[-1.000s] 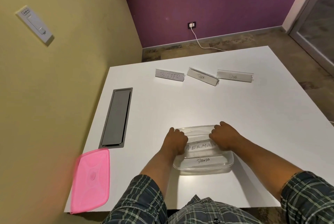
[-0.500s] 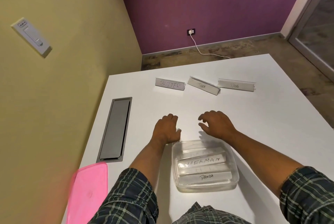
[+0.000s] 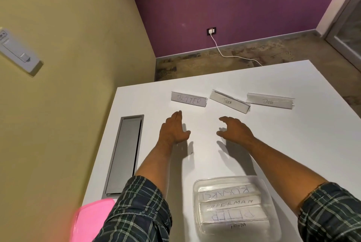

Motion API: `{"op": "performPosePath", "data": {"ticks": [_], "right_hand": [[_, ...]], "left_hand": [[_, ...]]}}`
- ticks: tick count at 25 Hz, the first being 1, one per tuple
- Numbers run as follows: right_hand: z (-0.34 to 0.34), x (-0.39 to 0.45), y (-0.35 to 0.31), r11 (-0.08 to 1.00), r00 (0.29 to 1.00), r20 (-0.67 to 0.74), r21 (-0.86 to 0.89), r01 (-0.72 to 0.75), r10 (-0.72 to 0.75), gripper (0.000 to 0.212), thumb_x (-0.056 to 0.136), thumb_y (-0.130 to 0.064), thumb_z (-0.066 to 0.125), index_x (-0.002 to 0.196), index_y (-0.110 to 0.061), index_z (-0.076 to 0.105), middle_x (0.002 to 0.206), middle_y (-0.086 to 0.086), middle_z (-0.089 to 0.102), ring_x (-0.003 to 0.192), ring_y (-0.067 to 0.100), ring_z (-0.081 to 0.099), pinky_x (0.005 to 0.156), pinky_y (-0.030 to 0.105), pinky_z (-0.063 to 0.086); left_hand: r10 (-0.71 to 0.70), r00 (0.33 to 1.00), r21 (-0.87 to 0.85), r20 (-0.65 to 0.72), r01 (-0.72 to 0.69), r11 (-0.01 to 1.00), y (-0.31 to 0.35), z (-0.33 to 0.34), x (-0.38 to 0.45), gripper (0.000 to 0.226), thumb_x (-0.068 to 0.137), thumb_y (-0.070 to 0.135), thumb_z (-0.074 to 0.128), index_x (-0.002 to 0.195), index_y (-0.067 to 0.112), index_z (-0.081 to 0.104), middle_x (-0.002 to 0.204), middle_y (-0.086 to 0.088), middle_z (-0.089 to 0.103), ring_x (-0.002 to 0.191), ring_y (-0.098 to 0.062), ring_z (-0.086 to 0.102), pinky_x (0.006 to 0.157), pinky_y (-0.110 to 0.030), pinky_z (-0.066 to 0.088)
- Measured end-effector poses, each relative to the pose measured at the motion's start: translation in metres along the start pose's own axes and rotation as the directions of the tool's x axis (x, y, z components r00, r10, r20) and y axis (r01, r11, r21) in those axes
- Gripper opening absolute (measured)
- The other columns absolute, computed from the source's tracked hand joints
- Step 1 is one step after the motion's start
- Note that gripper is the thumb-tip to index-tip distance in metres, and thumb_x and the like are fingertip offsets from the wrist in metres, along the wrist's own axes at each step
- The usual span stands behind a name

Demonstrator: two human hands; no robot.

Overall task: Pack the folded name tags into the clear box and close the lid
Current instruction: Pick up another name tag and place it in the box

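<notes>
reaching out over a smooth white table (image 3: 293,144), both bare hands hold nothing. the left hand (image 3: 172,131) has its fingers straight and together, tips near the "butter" tag (image 3: 188,99) but apart from it. the right hand (image 3: 235,131) is loosely spread, fingers slightly bent, short of the "tiger" tag (image 3: 229,101).

three folded name tags, long thin strips of pale card in glossy sleeves, lie in a row near the table's far edge. the "butter" tag runs left to right, nearly level. the "tiger" tag is skewed, its right end angled toward the person and close to the left end of the "dog" tag (image 3: 270,101), which runs left to right with a slight slant.

the clear box (image 3: 273,212), a rounded rectangle of transparent plastic, sits open at the near edge between the plaid sleeves. inside it, four tags lie side by side with long axes left to right, showing "superman" and "panda" among them.

the pink lid (image 3: 89,220), glossy plastic, lies at the near left corner, partly under the left sleeve. a long grey metal cable hatch (image 3: 126,155) is set flush by the left edge. bare tabletop stretches between the hands and the box.
</notes>
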State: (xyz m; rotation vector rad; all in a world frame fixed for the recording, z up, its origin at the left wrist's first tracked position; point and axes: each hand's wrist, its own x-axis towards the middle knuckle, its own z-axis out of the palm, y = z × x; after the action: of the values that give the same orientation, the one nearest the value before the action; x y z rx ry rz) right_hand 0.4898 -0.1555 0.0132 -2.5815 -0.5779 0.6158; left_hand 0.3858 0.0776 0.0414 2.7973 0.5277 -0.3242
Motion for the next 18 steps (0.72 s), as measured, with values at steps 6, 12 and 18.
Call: {"op": "performPosePath", "data": {"ticks": [6,12,18], "right_hand": [[0.007,0.054,-0.006,0.942,0.997,0.062,0.327,-0.072,0.055,0.067,0.083,-0.025,0.074,0.144,-0.021,0.046,0.143,0.000,0.056,0.128,0.013,0.056,0.108,0.038,0.044],[0.030,0.104,-0.016,0.898,0.989,0.134,0.425,-0.110,0.058,0.087,0.078,-0.027,0.080,0.152,-0.024,0.035,0.153,-0.002,0.046,0.135,0.011,0.050,0.106,0.026,0.039],[0.042,0.154,-0.026,0.884,0.977,0.187,0.433,-0.176,0.103,0.121,0.075,-0.040,0.085,0.160,-0.020,0.002,0.168,-0.001,0.005,0.154,0.014,0.002,0.124,0.037,0.013]], "left_hand": [[-0.059,0.997,-0.102,0.047,0.064,0.993,-0.025,0.002,0.064,0.098,0.086,0.045,0.065,0.159,0.012,0.010,0.166,-0.005,0.016,0.148,-0.029,0.025,0.117,-0.043,0.030],[-0.135,0.988,-0.233,0.073,0.148,0.961,-0.054,0.004,0.138,0.098,0.078,0.041,0.074,0.157,0.021,0.019,0.157,-0.006,0.036,0.140,-0.031,0.040,0.112,-0.044,0.037],[-0.166,0.985,-0.413,0.053,0.173,0.894,-0.072,0.020,0.191,0.091,0.076,0.028,0.078,0.151,0.012,0.029,0.151,-0.011,0.041,0.137,-0.033,0.043,0.110,-0.039,0.038]]}}
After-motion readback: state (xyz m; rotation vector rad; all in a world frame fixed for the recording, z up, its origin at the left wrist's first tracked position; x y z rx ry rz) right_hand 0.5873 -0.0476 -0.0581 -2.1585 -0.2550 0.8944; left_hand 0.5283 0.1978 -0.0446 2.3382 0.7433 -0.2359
